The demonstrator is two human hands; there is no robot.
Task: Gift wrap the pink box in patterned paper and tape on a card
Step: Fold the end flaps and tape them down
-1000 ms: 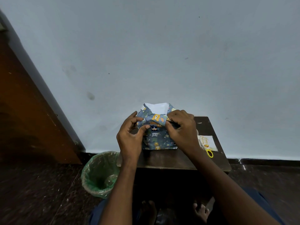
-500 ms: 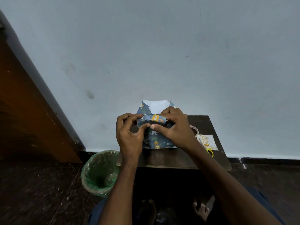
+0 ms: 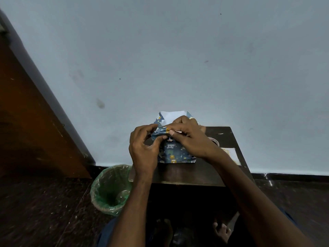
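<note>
- Step in hand, judging by the folds: closing the top end flaps of the patterned paper (image 3: 171,152) round the box, which stands upright on the small dark table (image 3: 188,172), the pink fully hidden.
- The left hand (image 3: 144,148) pinches the left flap with curled fingers; the right hand (image 3: 190,138) presses a fold down, thumb and fingers curled on the paper.
- Next likely calls for tape to hold the folds.
- Count: one wrapped box, one tape roll (image 3: 214,141), one card (image 3: 231,155), one lined bin (image 3: 111,188).

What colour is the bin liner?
Green, translucent; the bin liner shows in the head view.
</note>
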